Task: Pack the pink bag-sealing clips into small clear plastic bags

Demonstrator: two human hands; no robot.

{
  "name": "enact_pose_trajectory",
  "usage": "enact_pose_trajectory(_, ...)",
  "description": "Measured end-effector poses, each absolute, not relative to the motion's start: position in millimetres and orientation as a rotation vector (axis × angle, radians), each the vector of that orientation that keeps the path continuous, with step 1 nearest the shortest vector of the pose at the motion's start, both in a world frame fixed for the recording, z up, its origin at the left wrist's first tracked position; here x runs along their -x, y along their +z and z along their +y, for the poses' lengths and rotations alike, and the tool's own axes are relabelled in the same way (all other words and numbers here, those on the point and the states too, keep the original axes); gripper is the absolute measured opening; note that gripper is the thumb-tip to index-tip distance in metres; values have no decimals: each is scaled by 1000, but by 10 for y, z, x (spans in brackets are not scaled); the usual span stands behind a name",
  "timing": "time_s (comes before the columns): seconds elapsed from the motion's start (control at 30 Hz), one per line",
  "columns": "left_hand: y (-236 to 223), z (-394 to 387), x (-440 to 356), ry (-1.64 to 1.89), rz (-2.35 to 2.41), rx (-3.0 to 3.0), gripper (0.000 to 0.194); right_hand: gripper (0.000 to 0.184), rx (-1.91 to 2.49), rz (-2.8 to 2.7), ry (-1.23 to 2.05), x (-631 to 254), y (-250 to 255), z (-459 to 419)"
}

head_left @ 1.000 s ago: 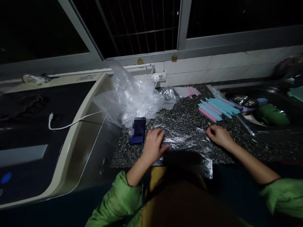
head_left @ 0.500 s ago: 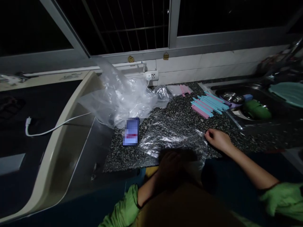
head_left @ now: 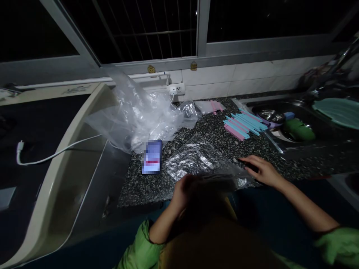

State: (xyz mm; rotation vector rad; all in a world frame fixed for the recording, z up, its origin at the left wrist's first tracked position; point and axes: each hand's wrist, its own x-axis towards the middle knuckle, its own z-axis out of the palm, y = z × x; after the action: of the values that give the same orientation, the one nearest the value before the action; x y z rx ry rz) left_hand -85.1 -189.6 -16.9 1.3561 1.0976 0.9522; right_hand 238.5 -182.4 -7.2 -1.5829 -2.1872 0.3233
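A clear plastic bag (head_left: 193, 158) lies crinkled on the speckled counter in front of me, with its near edge lifted. My left hand (head_left: 183, 190) is closed on that near edge at the left; its fingertips are in shadow. At the bag's right end, my right hand (head_left: 263, 171) is open, thumb and fingers apart, its fingertips close to the plastic. Left of the bag rests a phone (head_left: 152, 157) with a lit, blurred screen. Beyond my right hand lies a row of pink and light-blue strips (head_left: 245, 125).
A heap of translucent plastic bags (head_left: 151, 116) sits against the back wall beside a socket (head_left: 179, 89). More pink strips (head_left: 216, 106) lie at the back. The sink (head_left: 297, 106) at right holds bowls and a green item. A white cable (head_left: 60, 150) crosses the appliance at left.
My left hand has risen and moved left, lifting the bag's near edge. My right hand has gone from pinched to open beside the bag. The view has shifted slightly.
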Motion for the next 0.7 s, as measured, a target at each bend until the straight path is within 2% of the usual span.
enact_pose_trajectory(0.23, -121, -1814, 854, 1005, 991, -740, 19, 40, 1531, -2235, 416, -2170, -62, -1656)
enact_pose_trajectory(0.4, -118, -1788, 868, 1038, 955, -626, 22, 44, 1446, -2172, 506, -1987, -88, -1381)
enact_pose_trajectory(0.6, -80, -1745, 934, 1070, 973, -497, 20, 29, 1218, -2098, 720, -1816, -51, -1081)
enact_pose_trajectory(0.7, -96, -1721, 957, 1134, 1003, -398, 16, 33, 1206, -2060, 819, -1762, -14, -964)
